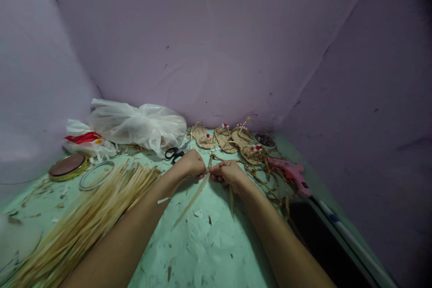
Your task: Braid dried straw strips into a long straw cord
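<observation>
My left hand (191, 164) and my right hand (227, 173) meet above the green table (209, 243), both pinched on pale straw strands (194, 198). The strands hang down from between my fingertips toward the table. A short braided piece rises from the pinch point between the hands. A large bundle of long straw strips (91, 216) lies to the left of my left forearm.
Small woven straw sandals (232, 140) with red decorations lie at the back. Black scissors (175, 152), a clear plastic bag (141, 123), a round tin lid (67, 166), a ring (96, 174) and a pink glue gun (293, 173) surround them. Braided cord (266, 175) lies at right.
</observation>
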Action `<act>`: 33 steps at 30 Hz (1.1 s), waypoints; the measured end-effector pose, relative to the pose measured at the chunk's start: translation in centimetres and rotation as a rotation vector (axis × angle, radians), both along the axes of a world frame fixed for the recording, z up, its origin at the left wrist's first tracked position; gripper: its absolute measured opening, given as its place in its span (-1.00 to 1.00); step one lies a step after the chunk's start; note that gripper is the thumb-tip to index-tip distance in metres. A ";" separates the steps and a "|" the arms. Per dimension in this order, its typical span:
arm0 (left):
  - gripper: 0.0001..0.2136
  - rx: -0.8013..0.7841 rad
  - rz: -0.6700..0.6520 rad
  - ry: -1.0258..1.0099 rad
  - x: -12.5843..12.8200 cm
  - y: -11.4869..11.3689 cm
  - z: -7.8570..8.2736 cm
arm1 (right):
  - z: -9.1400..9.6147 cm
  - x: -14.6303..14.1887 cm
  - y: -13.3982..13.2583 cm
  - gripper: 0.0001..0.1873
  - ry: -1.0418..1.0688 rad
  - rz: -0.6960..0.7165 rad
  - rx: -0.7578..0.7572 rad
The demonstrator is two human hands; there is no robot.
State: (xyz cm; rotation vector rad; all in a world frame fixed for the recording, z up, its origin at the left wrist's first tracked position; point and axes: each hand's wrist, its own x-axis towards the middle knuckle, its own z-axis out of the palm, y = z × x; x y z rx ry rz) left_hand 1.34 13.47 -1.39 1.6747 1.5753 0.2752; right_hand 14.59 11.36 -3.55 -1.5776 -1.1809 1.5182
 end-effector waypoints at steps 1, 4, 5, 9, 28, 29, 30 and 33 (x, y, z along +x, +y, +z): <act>-0.93 0.026 -0.023 0.048 0.0 -0.1 0.3 | -0.1 0.0 0.0 -0.88 0.007 -0.001 -0.001; -0.92 0.097 -0.064 0.179 0.7 -1.2 0.9 | -0.4 -0.1 0.0 -0.88 0.068 -0.007 -0.023; -0.89 0.137 -0.067 0.223 1.2 -1.7 1.0 | -0.6 -0.1 0.0 -0.88 0.089 -0.014 -0.026; -0.82 0.321 -0.059 0.342 2.8 -3.6 1.2 | -0.9 0.0 0.0 -0.85 0.139 -0.029 -0.011; -0.86 -0.284 0.197 -0.264 1.6 -0.7 -1.2 | -0.2 1.1 0.2 -0.91 -0.308 0.233 0.221; -0.85 -0.242 0.208 -0.230 1.7 -0.7 -1.2 | -0.2 1.1 0.2 -0.91 -0.426 0.254 0.305; -0.85 -0.202 0.218 -0.214 1.8 -0.7 -1.3 | -0.1 1.2 0.1 -0.89 -0.535 0.279 0.387; -0.86 -0.099 0.222 -0.224 2.1 -0.7 -1.9 | 0.3 1.0 -0.3 -0.81 -0.778 0.325 0.527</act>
